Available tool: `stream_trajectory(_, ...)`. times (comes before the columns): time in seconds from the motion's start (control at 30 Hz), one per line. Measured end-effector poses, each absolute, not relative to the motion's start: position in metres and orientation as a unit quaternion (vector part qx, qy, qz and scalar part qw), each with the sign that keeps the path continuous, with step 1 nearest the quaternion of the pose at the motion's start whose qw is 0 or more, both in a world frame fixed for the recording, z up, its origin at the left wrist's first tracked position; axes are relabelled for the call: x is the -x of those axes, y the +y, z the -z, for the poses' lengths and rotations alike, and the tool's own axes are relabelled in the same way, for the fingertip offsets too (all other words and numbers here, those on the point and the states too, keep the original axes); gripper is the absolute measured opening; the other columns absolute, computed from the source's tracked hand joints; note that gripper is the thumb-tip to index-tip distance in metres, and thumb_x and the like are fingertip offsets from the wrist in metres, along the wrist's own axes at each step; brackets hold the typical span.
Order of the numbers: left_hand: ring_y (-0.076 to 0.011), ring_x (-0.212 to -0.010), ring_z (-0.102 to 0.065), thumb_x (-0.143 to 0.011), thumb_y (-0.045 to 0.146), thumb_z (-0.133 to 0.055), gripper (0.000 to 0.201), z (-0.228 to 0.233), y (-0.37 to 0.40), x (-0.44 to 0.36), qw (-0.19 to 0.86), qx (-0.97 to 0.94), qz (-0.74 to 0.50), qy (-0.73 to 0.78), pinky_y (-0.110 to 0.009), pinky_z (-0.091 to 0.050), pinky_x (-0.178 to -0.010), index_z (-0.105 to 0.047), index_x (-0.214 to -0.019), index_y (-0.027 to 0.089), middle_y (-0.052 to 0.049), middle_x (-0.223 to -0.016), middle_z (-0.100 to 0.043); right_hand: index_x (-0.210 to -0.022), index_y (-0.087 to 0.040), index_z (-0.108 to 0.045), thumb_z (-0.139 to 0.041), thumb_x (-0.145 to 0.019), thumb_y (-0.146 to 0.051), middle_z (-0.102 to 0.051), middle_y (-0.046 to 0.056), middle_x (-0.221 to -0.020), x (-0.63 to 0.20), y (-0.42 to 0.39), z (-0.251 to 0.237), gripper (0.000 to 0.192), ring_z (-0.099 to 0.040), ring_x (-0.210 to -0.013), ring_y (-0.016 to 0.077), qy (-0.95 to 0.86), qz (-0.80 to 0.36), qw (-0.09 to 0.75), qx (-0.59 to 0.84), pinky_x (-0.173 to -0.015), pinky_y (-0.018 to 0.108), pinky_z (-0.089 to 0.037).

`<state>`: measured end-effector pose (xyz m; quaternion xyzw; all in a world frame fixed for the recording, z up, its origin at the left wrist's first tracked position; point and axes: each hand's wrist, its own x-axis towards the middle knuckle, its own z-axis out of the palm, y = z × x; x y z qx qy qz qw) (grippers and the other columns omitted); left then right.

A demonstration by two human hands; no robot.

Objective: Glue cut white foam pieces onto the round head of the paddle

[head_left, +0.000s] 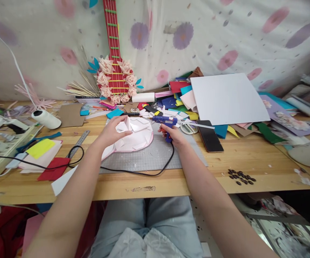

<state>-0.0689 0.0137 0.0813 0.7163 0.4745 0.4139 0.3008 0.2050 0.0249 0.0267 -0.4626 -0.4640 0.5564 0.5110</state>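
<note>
Sitting at a wood table (251,157) with a gray mat (155,157) on it, before a flowery cloth wall (224,28). Left hand (114,132) pressing down on one pink paper shape (137,138) on the mat, fingers spread. Right hand (175,136) wrapped tight round one blue glue gun (167,122), just beside the shape. One black phone (210,140), one white board (227,98), one ruler (79,142), one red paper guitar (114,53). Little black seeds (241,177), too many to count.
</note>
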Motion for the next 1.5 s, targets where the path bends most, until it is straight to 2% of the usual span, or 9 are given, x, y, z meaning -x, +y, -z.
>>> stream_trajectory(0.13,-0.0302,-0.122,-0.045,-0.049,0.044,-0.080,0.070,-0.080,0.014,0.073,0.229,-0.804,-0.186,0.516,-0.040,-0.032,-0.107,-0.062,-0.114,0.024,-0.006,-0.127,-0.052,-0.066,-0.019,-0.061,-0.073,-0.057,-0.054,-0.063,0.003,-0.070,-0.204,0.024,-0.026,0.038,-0.044,-0.053,0.0089,-0.474,-0.548,0.506,0.468,-0.049,0.025,-0.037)
stream_trajectory(0.27,-0.0320,-0.118,-0.048,-0.049,0.040,-0.079,0.067,-0.070,0.018,0.076,0.200,-0.813,-0.117,0.534,-0.039,-0.037,-0.102,-0.063,-0.112,0.025,-0.007,-0.125,-0.053,-0.066,-0.019,-0.061,-0.074,-0.058,-0.053,-0.063,0.003,-0.070,-0.204,0.024,-0.025,0.038,-0.043,-0.053,0.0085,-0.471,-0.552,0.511,0.461,-0.048,0.024,-0.037)
stream_trajectory(0.63,-0.0318,-0.123,-0.041,-0.048,0.041,-0.078,0.068,-0.054,0.021,0.078,0.161,-0.826,-0.114,0.527,-0.038,-0.034,-0.104,-0.062,-0.113,0.026,-0.007,-0.124,-0.053,-0.066,-0.019,-0.063,-0.074,-0.057,-0.053,-0.064,0.004,-0.072,-0.203,0.024,-0.025,0.037,-0.044,-0.055,0.0090,-0.469,-0.550,0.512,0.464,-0.049,0.024,-0.038)
stream_trajectory(0.8,-0.0331,-0.125,-0.038,-0.048,0.040,-0.078,0.071,-0.052,0.024,0.079,0.171,-0.828,-0.114,0.522,-0.041,-0.032,-0.106,-0.061,-0.115,0.024,-0.009,-0.125,-0.052,-0.066,-0.019,-0.063,-0.073,-0.059,-0.053,-0.062,0.003,-0.070,-0.204,0.025,-0.024,0.036,-0.043,-0.054,0.0089,-0.476,-0.550,0.509,0.461,-0.049,0.024,-0.038)
stream_trajectory(1.13,-0.0335,-0.123,-0.038,-0.042,0.043,-0.081,0.071,-0.050,0.028,0.082,0.199,-0.813,-0.123,0.533,-0.040,-0.032,-0.104,-0.065,-0.109,0.027,-0.008,-0.123,-0.053,-0.067,-0.020,-0.062,-0.072,-0.058,-0.055,-0.064,0.004,-0.073,-0.203,0.025,-0.024,0.038,-0.044,-0.055,0.0100,-0.484,-0.540,0.505,0.469,-0.049,0.025,-0.038)
stream_trajectory(1.5,-0.0310,-0.123,-0.039,-0.051,0.043,-0.077,0.077,-0.060,0.019,0.086,0.167,-0.810,-0.132,0.546,-0.040,-0.032,-0.105,-0.055,-0.122,0.024,-0.007,-0.123,-0.048,-0.067,-0.019,-0.063,-0.072,-0.058,-0.055,-0.064,0.004,-0.073,-0.202,0.024,-0.025,0.038,-0.044,-0.055,0.0095,-0.482,-0.543,0.507,0.465,-0.049,0.025,-0.038)
